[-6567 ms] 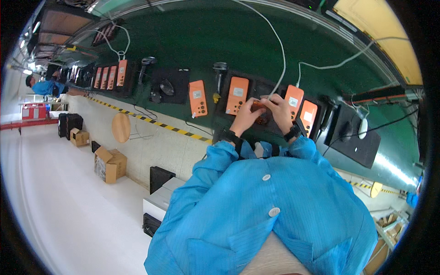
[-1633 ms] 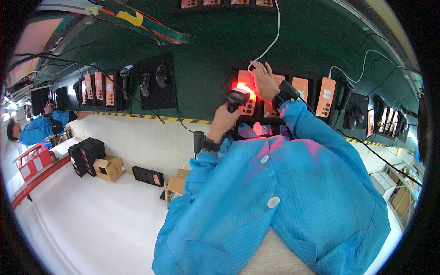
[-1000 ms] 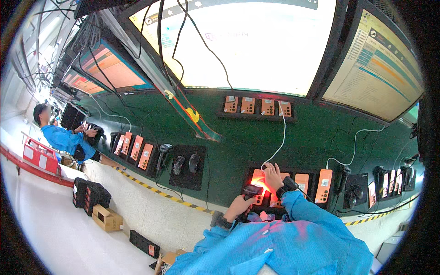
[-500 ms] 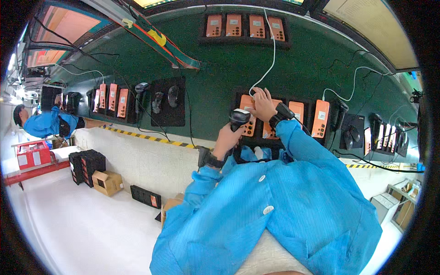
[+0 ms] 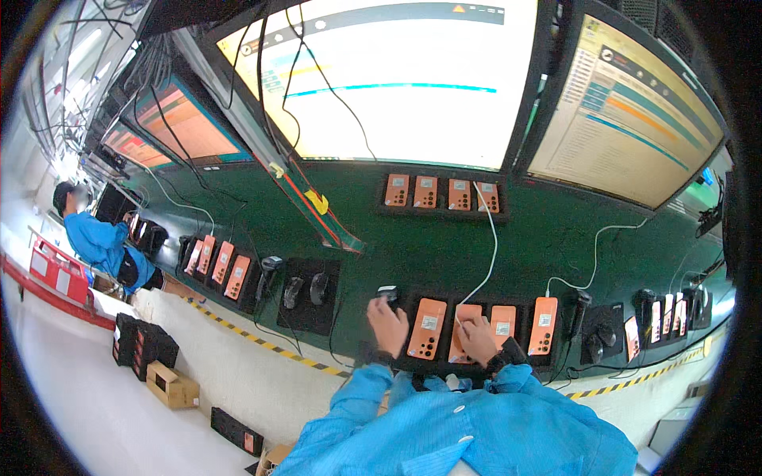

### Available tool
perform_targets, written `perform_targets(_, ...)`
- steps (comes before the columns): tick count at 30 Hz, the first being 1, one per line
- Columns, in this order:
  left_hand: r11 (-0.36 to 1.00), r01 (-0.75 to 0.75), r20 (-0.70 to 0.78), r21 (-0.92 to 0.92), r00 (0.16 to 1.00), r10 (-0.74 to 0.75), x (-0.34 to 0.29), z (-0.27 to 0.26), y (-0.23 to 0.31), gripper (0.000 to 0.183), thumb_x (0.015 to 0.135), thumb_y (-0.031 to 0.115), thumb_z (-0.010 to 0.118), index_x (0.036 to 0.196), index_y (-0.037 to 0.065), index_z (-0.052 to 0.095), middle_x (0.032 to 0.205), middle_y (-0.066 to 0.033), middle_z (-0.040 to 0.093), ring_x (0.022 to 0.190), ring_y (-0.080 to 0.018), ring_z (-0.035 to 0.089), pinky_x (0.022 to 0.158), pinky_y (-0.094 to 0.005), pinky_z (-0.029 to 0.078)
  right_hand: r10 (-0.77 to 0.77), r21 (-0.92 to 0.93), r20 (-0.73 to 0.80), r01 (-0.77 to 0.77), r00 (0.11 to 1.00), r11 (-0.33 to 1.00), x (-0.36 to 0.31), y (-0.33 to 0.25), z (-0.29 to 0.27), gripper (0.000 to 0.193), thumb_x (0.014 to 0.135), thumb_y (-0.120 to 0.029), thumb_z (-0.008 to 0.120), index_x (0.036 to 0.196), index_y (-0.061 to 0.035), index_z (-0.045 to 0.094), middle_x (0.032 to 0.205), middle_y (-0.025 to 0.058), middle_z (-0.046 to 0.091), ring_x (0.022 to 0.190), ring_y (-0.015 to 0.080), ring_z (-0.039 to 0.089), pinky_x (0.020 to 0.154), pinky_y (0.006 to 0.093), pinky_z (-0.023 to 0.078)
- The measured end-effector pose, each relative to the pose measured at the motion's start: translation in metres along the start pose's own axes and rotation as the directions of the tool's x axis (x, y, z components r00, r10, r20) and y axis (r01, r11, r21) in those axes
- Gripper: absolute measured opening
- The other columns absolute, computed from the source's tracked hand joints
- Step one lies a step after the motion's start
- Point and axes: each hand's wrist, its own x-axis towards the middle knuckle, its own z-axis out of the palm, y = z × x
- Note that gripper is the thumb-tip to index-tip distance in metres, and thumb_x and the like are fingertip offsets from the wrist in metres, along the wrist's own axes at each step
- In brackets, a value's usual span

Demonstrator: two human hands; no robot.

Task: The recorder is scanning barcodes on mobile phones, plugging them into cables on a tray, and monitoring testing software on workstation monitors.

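My left hand (image 5: 389, 327) is closed around a black handheld scanner (image 5: 387, 293), whose head shows above the fingers while the grip is hidden. Just right of it, an orange phone (image 5: 429, 329) with a white label lies back up in a black tray (image 5: 439, 366). My right hand (image 5: 479, 341) is over the second orange phone (image 5: 463, 355), fingers bent at the end of a white cable (image 5: 494, 246); the exact pinch is partly hidden. Beside that hand lie a third phone (image 5: 502, 325) and, farther right, a fourth phone (image 5: 543, 325) with a cable at its top.
Another black tray of orange phones (image 5: 425, 192) sits below a large bright monitor (image 5: 397, 95); a second monitor (image 5: 631, 111) stands right. Mice (image 5: 319, 289) lie on a black mat at left. A co-worker in blue (image 5: 99, 238) is far left. Cartons (image 5: 172, 386) stand on the floor.
The view has tilted up, showing more of the monitors. The white cable's end has gone from the first phone to the second with my right hand. My left hand and scanner have moved left off the first phone.
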Motion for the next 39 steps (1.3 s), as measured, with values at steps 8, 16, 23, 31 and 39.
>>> perform_targets(8, 0.945, -0.023, 0.299, -0.326, 0.946, 0.126, -0.019, 0.023, 0.066, 0.027, 0.076, 0.023, 0.068, 0.086, -0.001, 0.063, 0.085, -0.0244, 0.065, 0.081, -0.0418, 0.063, 0.071, -0.0484, 0.051, 0.171, 0.440, 0.257, -0.273, 0.951, 0.855, -0.010, 0.031, -0.017, 0.022, 0.087, -0.013, 0.062, 0.105, -0.0027, 0.067, 0.100, 0.0106, 0.070, 0.094, 0.0215, 0.066, 0.083, 0.0337, 0.051)
perform_targets(16, 0.581, 0.565, 0.677, -0.586, 0.735, -0.033, -0.009, 0.020, 0.070, 0.030, 0.078, 0.016, 0.069, 0.099, -0.003, 0.060, 0.090, -0.0106, 0.063, 0.074, -0.0203, 0.059, 0.067, -0.0342, 0.049, 0.144, 0.577, 0.146, -0.203, 0.979, 0.791, 0.014, 0.010, -0.048, 0.025, 0.090, -0.024, 0.060, 0.102, -0.0027, 0.065, 0.086, 0.0111, 0.069, 0.078, 0.0193, 0.066, 0.068, 0.0337, 0.051)
perform_targets(23, 0.536, 0.575, 0.678, -0.618, 0.735, -0.008, 0.000, -0.026, 0.089, 0.039, 0.083, 0.004, 0.065, 0.116, -0.002, 0.046, 0.099, -0.0103, 0.058, 0.089, -0.0184, 0.060, 0.079, -0.0298, 0.048, 0.013, 0.681, -0.065, 0.035, 0.998, 0.732, 0.053, -0.023, -0.031, 0.025, 0.091, -0.020, 0.060, 0.106, -0.0001, 0.063, 0.095, 0.0136, 0.066, 0.090, 0.0254, 0.063, 0.077, 0.0361, 0.050)
perform_targets(31, 0.549, 0.580, 0.639, -0.602, 0.762, -0.105, -0.001, -0.051, 0.085, 0.026, 0.083, 0.006, 0.068, 0.105, -0.001, 0.057, 0.093, -0.0055, 0.060, 0.086, -0.0127, 0.056, 0.078, -0.0259, 0.046, 0.014, 0.686, 0.188, -0.141, 0.982, 0.714, 0.049, -0.041, -0.018, 0.028, 0.092, -0.026, 0.056, 0.105, -0.0022, 0.061, 0.097, 0.0123, 0.065, 0.091, 0.0256, 0.063, 0.080, 0.0352, 0.050)
perform_targets(39, 0.586, 0.593, 0.668, -0.552, 0.735, -0.115, -0.001, -0.048, 0.076, 0.024, 0.086, 0.021, 0.068, 0.100, 0.002, 0.063, 0.088, -0.0033, 0.063, 0.077, -0.0091, 0.056, 0.059, -0.0247, 0.047, 0.021, 0.462, 0.294, -0.162, 0.956, 0.872, 0.045, -0.046, -0.043, 0.015, 0.087, -0.020, 0.059, 0.091, -0.0078, 0.067, 0.086, 0.0098, 0.068, 0.081, 0.0225, 0.065, 0.071, 0.0350, 0.053)
